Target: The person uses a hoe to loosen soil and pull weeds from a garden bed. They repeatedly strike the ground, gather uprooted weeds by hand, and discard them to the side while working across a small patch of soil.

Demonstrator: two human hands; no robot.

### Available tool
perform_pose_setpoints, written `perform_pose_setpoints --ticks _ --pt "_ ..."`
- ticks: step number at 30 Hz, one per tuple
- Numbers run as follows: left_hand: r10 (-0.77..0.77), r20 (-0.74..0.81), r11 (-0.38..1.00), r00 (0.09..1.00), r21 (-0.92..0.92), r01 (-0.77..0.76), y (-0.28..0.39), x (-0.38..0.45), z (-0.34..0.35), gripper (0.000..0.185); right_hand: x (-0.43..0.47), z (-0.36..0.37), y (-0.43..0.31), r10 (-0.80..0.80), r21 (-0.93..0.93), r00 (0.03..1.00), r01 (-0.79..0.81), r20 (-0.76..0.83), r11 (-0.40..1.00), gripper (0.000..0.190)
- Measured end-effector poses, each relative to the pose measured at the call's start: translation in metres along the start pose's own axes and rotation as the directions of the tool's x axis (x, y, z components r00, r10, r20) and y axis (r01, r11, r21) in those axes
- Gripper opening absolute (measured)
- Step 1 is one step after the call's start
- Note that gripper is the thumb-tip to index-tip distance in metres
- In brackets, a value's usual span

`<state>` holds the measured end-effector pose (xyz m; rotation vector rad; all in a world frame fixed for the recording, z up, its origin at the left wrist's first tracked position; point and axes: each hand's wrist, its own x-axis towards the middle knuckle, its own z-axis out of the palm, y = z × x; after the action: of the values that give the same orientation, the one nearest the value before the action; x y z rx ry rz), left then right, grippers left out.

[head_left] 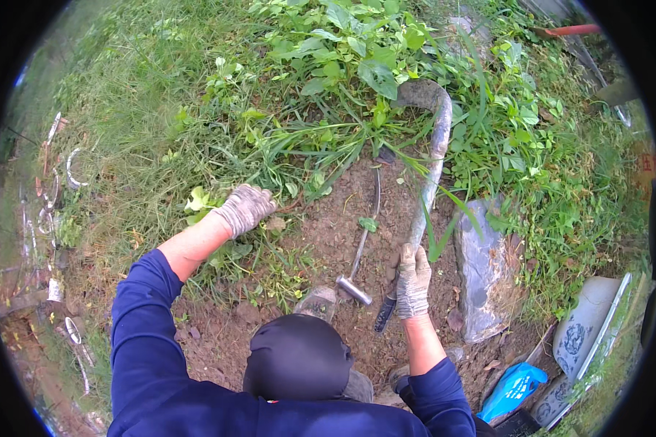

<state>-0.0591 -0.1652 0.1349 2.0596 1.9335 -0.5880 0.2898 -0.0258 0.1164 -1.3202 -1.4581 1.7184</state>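
My right hand (414, 281), in a grey striped work glove, grips a long hooked hand tool, apparently a sickle (433, 158), just above its black handle end. Its broad curved tip reaches into leafy weeds (355, 60). Out to the left, my left hand (246, 210), in a matching soiled glove, is curled into a fist low in the grass. A thin brown stem (292, 205) comes out at its fingers, though the grip itself is partly hidden. Between the hands, a thin bent metal rod (376, 196) with a silver cylinder (353, 290) lies on bare soil (333, 235).
A grey stone slab (481, 273) lies right of my right hand. Beyond it are a blue plastic bag (512, 389) bearing writing and a pale blue-patterned object (579, 328). A red handle (574, 30) shows at upper right. Pale curved debris (74, 169) lies far left.
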Motion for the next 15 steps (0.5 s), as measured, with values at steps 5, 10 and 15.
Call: perform_pose_setpoints --ticks 5,10,15 --pt "0.422 -0.273 0.904 0.864 0.198 -0.379 0.06 0.133 -0.042 0.017 0.034 -0.004 -0.003 0.348 0.364 0.936 -0.305 -0.055 0.88 0.032" --pt "0.328 -0.413 0.911 0.85 0.375 -0.17 0.057 0.26 -0.067 0.039 0.105 0.013 -0.048 0.329 0.602 0.928 -0.367 0.178 0.709 0.034" --pt "-0.059 -0.474 0.775 0.878 0.533 0.34 -0.016 0.316 -0.062 0.04 0.074 0.02 -0.025 0.635 0.425 0.769 -0.6 0.072 0.678 0.037"
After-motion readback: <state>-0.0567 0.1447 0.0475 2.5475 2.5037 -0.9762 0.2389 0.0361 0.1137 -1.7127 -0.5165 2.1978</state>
